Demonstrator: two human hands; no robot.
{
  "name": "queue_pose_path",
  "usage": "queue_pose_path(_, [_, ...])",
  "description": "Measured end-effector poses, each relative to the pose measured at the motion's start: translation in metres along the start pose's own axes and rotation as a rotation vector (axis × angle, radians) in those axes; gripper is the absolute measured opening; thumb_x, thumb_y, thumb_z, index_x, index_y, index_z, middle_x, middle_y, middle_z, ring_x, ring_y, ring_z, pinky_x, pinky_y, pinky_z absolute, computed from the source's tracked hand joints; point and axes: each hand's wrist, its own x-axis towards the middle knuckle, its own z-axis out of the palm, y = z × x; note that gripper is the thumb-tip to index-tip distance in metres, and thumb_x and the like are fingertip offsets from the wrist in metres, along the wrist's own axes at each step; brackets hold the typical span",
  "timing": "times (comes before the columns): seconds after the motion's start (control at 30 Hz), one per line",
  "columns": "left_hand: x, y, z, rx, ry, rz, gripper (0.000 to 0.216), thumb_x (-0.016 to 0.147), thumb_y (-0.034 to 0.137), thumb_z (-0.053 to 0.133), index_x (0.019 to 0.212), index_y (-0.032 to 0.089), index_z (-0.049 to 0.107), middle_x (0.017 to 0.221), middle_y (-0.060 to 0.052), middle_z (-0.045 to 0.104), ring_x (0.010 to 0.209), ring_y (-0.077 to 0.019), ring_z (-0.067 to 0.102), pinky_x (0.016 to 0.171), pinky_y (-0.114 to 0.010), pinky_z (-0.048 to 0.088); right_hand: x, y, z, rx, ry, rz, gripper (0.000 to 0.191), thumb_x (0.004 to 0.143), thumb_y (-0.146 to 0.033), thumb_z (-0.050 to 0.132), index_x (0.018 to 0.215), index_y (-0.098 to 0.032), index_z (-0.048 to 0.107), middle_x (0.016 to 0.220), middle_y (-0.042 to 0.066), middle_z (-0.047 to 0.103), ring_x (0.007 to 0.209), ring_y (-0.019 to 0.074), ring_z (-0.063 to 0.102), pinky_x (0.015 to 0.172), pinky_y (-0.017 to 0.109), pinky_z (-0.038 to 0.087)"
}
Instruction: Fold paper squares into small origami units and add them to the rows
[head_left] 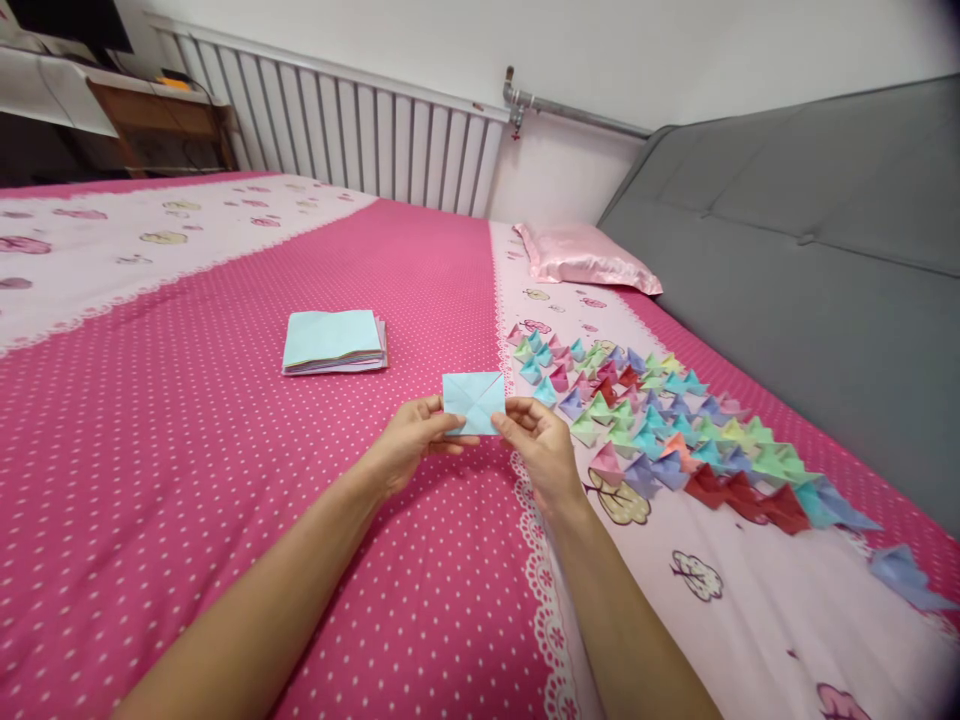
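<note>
Both forearms enter from the 6 o'clock edge of the view and meet over the bed (225, 480), above the seam between the pink dotted cloth and the pale printed strip.

The left hand (409, 445) is closed in a pinch on the lower left edge of the light blue paper (474, 400). The right hand (540, 450) is closed in a pinch on its lower right edge. The two hands are close together, parted only by the sheet. The paper is held just above the bedcover, near the centre of the view, and shows diagonal creases that cross at its middle.

From 2 to 4 o'clock of the paper, the folded paper pieces (675, 430) lie in a dense band on the pale strip, in blue, green, pink, red and purple.

At 10 o'clock of the paper, apart from both hands, a stack of paper sheets (334, 340) lies flat on the pink cloth, with a light blue sheet on top.

At 1 o'clock, farther off, a pink pillow (585, 258) rests against the grey headboard (810, 260).

At 11 o'clock, beyond the bed, a white radiator (360, 130) stands along the wall.
</note>
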Motion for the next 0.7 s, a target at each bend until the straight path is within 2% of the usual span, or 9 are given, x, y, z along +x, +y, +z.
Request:
queue_pose_path(0.2, [0.000,-0.001,0.002,-0.014,-0.040,-0.015,0.031,0.071,0.021,0.065,0.101,0.013,0.062,0.099,-0.012,0.067,0.075,-0.0155,0.066,0.058,-0.018,0.049,0.002,0.006,-0.001,-0.024,-0.023,-0.078,0.025,0.064,-0.026,0.069,0.087,-0.018,0.063,0.083,0.004,0.068,0.077,0.0174,0.063,0.075,0.033,0.050])
queue_pose_path(0.4, [0.000,-0.003,0.001,-0.036,-0.031,-0.042,0.020,0.072,0.021,0.064,0.089,0.011,0.067,0.094,-0.011,0.069,0.079,-0.0145,0.065,0.065,-0.019,0.049,0.002,0.007,0.000,-0.166,0.042,-0.177,0.019,0.067,-0.026,0.066,0.085,-0.020,0.069,0.081,0.002,0.070,0.075,0.0173,0.064,0.072,0.033,0.050])
queue_pose_path(0.53, [0.001,-0.003,0.001,-0.064,-0.035,-0.042,0.018,0.073,0.020,0.063,0.088,0.012,0.068,0.091,-0.010,0.070,0.078,-0.0132,0.065,0.066,-0.018,0.049,-0.001,0.003,0.000,-0.287,-0.014,-0.229,0.019,0.073,-0.021,0.059,0.088,-0.023,0.070,0.086,0.002,0.069,0.077,0.0164,0.063,0.070,0.030,0.051])
queue_pose_path(0.7, [0.001,-0.001,0.002,-0.101,-0.061,-0.008,0.017,0.074,0.019,0.061,0.089,0.012,0.067,0.090,-0.010,0.070,0.079,-0.0141,0.065,0.067,-0.019,0.049,-0.004,-0.003,0.000,-0.360,-0.094,-0.289,0.027,0.072,-0.016,0.054,0.093,-0.024,0.068,0.095,0.004,0.066,0.081,0.0168,0.062,0.067,0.028,0.051])
